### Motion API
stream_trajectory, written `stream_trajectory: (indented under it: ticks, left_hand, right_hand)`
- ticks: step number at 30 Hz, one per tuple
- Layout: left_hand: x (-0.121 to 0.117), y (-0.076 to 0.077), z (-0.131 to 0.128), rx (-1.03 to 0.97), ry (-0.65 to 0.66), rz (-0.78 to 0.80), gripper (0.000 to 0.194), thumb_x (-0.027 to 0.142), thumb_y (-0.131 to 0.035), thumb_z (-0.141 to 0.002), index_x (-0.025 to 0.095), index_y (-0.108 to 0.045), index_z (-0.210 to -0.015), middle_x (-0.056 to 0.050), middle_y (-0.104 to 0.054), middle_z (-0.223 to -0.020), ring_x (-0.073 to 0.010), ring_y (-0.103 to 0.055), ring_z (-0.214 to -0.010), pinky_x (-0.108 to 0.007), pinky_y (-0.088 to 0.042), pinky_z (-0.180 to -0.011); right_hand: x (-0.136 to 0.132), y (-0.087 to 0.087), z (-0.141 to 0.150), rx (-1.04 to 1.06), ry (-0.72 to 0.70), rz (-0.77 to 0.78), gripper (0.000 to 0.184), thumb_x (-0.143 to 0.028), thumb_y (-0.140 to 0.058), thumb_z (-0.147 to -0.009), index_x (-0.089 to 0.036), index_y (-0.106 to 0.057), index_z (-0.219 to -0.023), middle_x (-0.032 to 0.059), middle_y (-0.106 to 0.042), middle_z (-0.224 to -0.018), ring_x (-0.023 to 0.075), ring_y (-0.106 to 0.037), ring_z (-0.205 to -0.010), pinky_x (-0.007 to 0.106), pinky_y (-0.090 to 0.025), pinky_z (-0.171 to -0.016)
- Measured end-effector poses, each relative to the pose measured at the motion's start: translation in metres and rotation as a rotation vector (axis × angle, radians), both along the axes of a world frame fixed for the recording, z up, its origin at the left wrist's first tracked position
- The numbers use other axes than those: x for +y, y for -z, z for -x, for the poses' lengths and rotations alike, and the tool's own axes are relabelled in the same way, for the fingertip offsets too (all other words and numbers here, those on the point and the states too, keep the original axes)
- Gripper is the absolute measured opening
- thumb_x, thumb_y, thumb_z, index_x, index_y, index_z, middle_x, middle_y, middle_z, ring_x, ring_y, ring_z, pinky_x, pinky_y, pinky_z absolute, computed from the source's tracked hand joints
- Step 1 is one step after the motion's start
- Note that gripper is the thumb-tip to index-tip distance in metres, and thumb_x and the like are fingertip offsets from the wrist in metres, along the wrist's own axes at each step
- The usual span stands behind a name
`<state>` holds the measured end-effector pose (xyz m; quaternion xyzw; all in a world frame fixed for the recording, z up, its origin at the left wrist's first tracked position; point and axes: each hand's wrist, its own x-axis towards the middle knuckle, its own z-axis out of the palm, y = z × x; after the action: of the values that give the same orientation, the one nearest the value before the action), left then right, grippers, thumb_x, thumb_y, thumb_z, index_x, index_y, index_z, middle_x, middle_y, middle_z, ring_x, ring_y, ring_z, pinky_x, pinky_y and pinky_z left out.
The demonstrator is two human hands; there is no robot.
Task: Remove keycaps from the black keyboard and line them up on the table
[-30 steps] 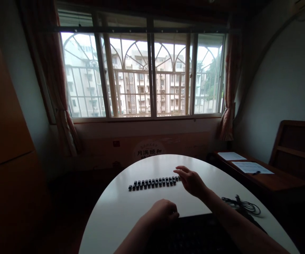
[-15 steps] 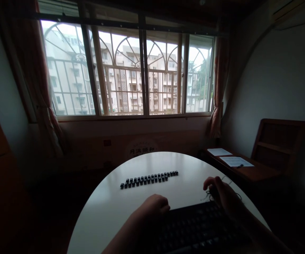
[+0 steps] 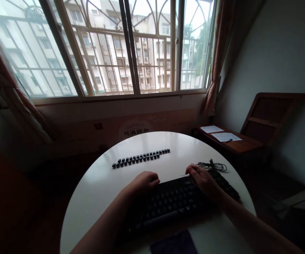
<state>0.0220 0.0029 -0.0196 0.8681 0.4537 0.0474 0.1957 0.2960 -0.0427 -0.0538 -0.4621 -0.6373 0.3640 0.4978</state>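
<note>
A black keyboard [image 3: 176,203] lies on the round white table [image 3: 102,190] in front of me. My left hand [image 3: 143,182] rests in a loose fist at the keyboard's upper left corner. My right hand [image 3: 202,180] is curled over the keys at the upper right of the keyboard, fingertips pressed down; whether it grips a keycap is hidden. A double row of several loose black keycaps [image 3: 141,157] sits farther back on the table, apart from both hands.
A coiled black cable [image 3: 212,165] lies right of the keyboard. A dark purple mat [image 3: 175,244] shows at the near edge. A wooden side desk [image 3: 229,143] with papers stands to the right, below a wooden frame. Barred windows and curtains fill the back wall.
My right hand left the end of the keycap row and came back onto the keyboard's upper right. My view tilted down, bringing the keyboard into sight. The left hand stayed put.
</note>
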Motion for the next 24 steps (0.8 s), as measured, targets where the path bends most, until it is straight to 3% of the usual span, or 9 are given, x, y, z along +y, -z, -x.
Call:
stream_trajectory:
  ticks: [5, 11, 24]
  left_hand:
    - [-0.001, -0.002, 0.000, 0.000, 0.009, 0.015, 0.027, 0.037, -0.049, -0.089, 0.019, -0.070, -0.088, -0.005, -0.070, -0.091, -0.0209, -0.061, -0.082, -0.028, -0.043, -0.070]
    - [0.001, -0.001, 0.001, -0.008, 0.027, 0.009, 0.027, 0.035, -0.048, -0.089, 0.019, -0.069, -0.088, -0.004, -0.070, -0.090, -0.0196, -0.061, -0.080, -0.027, -0.042, -0.069]
    - [0.000, -0.003, 0.000, -0.012, 0.030, 0.009, 0.028, 0.037, -0.048, -0.089, 0.019, -0.069, -0.088, -0.005, -0.069, -0.090, -0.0199, -0.061, -0.081, -0.027, -0.043, -0.070]
  right_hand:
    - [-0.002, -0.004, -0.003, 0.059, 0.021, 0.099, 0.034, -0.042, -0.037, -0.094, -0.021, -0.045, -0.068, -0.0043, -0.037, -0.052, 0.0120, -0.036, -0.044, 0.024, -0.029, -0.040]
    - [0.005, 0.003, -0.004, -0.108, 0.118, -0.024, 0.036, -0.040, -0.040, -0.096, -0.021, -0.047, -0.066, -0.0031, -0.041, -0.054, 0.0136, -0.040, -0.048, 0.025, -0.035, -0.047]
    - [0.013, 0.006, -0.004, -0.254, 0.178, -0.099, 0.037, -0.039, -0.035, -0.097, -0.021, -0.047, -0.066, -0.0011, -0.050, -0.056, 0.0161, -0.049, -0.053, 0.027, -0.039, -0.056]
